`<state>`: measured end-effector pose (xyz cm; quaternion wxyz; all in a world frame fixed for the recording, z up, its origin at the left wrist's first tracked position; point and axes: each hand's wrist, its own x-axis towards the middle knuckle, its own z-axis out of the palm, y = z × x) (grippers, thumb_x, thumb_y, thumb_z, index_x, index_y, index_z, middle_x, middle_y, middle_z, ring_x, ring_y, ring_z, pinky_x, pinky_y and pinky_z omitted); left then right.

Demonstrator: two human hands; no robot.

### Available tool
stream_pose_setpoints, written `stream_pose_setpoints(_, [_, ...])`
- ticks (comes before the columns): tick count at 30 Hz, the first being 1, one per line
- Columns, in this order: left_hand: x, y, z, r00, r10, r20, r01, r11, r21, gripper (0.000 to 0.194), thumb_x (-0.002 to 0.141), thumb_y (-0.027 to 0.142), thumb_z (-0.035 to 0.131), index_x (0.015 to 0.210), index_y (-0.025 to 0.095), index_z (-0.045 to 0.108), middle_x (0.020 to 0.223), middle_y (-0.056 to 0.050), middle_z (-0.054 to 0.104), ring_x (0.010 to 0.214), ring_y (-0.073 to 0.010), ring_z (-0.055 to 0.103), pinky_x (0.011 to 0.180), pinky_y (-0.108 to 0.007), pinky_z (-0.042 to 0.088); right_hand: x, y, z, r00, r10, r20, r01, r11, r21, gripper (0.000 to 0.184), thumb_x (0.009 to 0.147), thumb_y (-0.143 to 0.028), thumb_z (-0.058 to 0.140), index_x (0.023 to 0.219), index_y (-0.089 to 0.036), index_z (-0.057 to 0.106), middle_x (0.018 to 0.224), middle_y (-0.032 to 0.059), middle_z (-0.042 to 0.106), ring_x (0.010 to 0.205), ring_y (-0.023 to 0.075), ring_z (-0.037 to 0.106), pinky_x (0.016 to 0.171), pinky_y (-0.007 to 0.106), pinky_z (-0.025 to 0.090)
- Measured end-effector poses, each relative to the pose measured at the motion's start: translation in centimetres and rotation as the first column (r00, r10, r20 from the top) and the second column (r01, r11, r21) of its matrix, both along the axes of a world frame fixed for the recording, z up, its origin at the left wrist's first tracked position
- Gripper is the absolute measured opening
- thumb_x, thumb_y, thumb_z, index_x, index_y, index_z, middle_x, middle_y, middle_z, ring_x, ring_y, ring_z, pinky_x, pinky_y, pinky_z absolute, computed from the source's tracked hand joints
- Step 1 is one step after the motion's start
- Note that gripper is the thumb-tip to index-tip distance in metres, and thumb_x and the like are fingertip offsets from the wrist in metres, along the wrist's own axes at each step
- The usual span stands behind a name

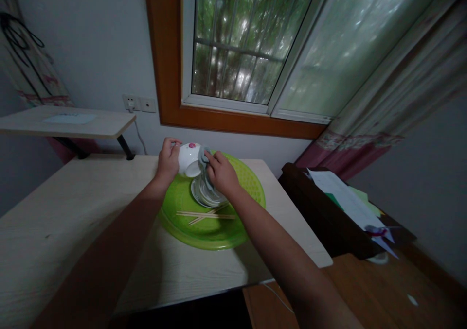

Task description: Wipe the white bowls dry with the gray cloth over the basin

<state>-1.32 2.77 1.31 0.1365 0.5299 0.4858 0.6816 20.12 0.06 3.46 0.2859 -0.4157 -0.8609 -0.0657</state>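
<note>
My left hand grips a white bowl with a pink flower on its side, holding it tilted above the tray. A grey-blue cloth is pinched in my right hand and pressed against the bowl's right side. Below, a stack of white dishes sits on a round green tray, partly hidden by my right hand and the cloth. Wooden chopsticks lie crossed on the tray in front of the stack.
The tray rests on a pale wooden table against the wall. A raised shelf stands at the left. Beyond the table's right edge is a dark brown piece of furniture with papers on it. A window is behind.
</note>
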Motion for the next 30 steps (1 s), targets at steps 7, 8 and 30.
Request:
stream_pose_setpoints(7, [-0.37,0.55,-0.3,0.998,-0.003,0.064,0.001,1.0,0.031,0.022,0.094,0.043,0.055,0.101,0.022,0.061,0.098,-0.004,0.065,0.088,-0.0179,0.061,0.076,-0.029,0.047,0.37,0.46,-0.47,0.996,-0.082,0.042,0.088,0.982,-0.165,0.026,0.098,-0.025,0.048,0.108,-0.016,0.071,0.105,0.0101,0.065,0.095,0.0223,0.06,0.089,0.031,0.048])
stream_pose_setpoints(8, [-0.35,0.56,-0.26,0.998,0.0,0.066,-0.002,1.0,0.031,0.021,0.094,0.042,0.055,0.101,0.022,0.06,0.098,-0.004,0.065,0.089,-0.0181,0.061,0.077,-0.029,0.047,0.35,0.41,-0.5,0.995,-0.084,0.055,0.093,0.98,-0.177,0.026,0.098,-0.025,0.049,0.106,-0.017,0.071,0.104,0.0098,0.065,0.095,0.0223,0.061,0.089,0.031,0.049])
stream_pose_setpoints(30, [0.14,0.31,-0.13,0.999,-0.048,0.013,0.048,0.998,-0.033,0.024,0.094,0.044,0.054,0.099,0.022,0.059,0.084,-0.001,0.063,0.07,-0.0156,0.057,0.062,-0.028,0.041,0.15,-0.17,-0.16,1.0,0.029,-0.009,-0.029,0.997,-0.065,0.054,0.099,-0.027,0.049,0.153,-0.023,0.05,0.118,0.0112,0.063,0.099,0.023,0.06,0.09,0.032,0.05])
